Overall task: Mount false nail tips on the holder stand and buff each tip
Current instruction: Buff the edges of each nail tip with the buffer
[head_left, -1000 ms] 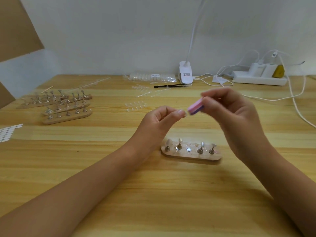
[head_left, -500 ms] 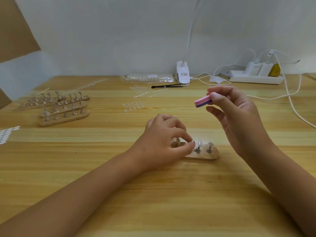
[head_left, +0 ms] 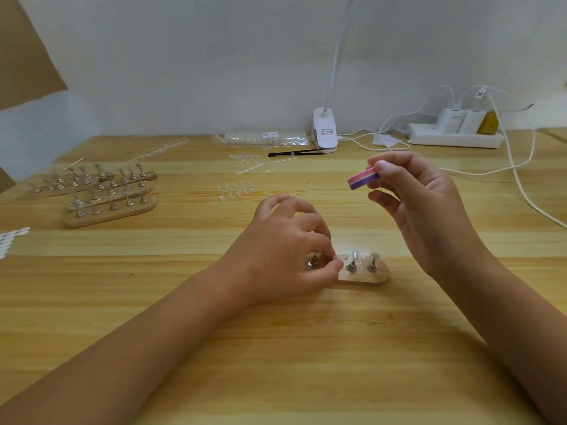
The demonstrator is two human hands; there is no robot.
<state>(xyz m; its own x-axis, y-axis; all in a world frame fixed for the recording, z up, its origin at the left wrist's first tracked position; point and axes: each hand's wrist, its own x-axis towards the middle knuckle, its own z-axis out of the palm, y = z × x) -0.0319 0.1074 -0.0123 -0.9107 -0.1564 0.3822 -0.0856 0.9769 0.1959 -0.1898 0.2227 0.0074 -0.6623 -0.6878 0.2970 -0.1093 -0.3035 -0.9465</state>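
Holder stand (head_left: 365, 276) is shown lying on the worktop (head_left: 276, 348), near centre, partly covered by the left hand (head_left: 285, 250), whose thumb and forefinger pinch a clear nail tip (head_left: 337, 257) at it. A pink-and-purple buffer block (head_left: 362, 178) is gripped, raised, by the right hand (head_left: 420, 204).

stand (head_left: 365, 276) on table (head_left: 276, 363), lamp (head_left: 324, 130) behind

No legible txt anywhere. Lamp clip (head_left: 324, 130) is carrying a white sticker w/ small print, too blurred to read. Cable tag (head_left: 480, 93) is showing a dark QR-type square, not decodable. Nail-tip packet (head_left: 264, 138) is bearing a white label, print unreadable.
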